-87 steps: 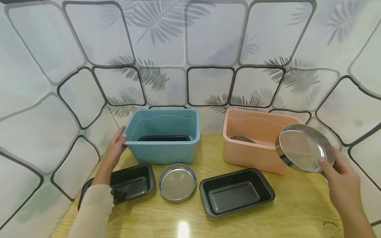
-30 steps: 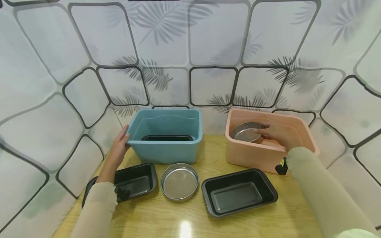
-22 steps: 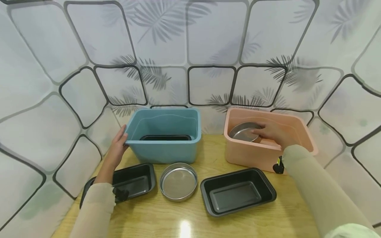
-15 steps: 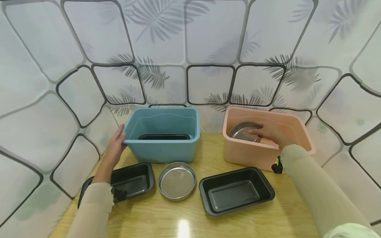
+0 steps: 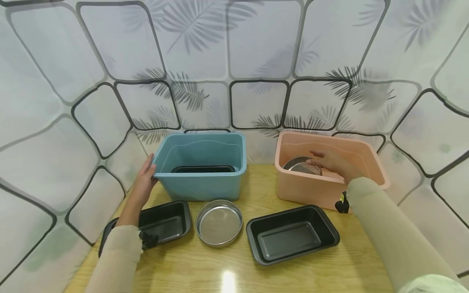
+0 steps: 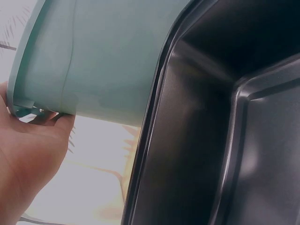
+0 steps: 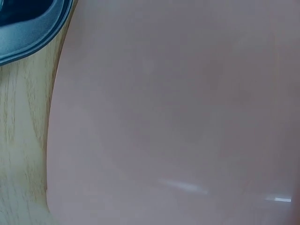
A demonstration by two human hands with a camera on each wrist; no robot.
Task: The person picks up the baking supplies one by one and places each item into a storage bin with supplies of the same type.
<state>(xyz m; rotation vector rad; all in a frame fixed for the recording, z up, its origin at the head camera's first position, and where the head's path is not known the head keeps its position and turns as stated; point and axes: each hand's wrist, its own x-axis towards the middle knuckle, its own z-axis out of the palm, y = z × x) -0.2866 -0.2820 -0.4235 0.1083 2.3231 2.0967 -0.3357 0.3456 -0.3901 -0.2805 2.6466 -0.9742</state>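
My left hand [image 5: 143, 179] grips the left rim of the blue plastic bin [image 5: 201, 187]; in the left wrist view the fingers [image 6: 63, 125] curl at the bin's edge. A black loaf pan lies inside this bin. My right hand [image 5: 331, 162] reaches into the pink plastic bin [image 5: 311, 191], fingers spread apart over a round metal cake pan [image 5: 302, 166] that sits low at the bin's left end. The front wall hides part of that cake pan. The right wrist view shows mostly the pink bin's outer wall [image 7: 164, 117], not the hand.
On the wooden table [image 5: 183, 268], in front of the bins, lie a black loaf pan [image 5: 165, 226] under my left forearm, a round cake pan [image 5: 219, 224] and another loaf pan [image 5: 293, 234] at the right. A patterned curtain [image 5: 260, 106] stands close behind and at both sides.
My right hand has carried the round cake pan from the right into the pink bin and let go of it; the pan has dropped lower. The left hand stays at the blue bin.
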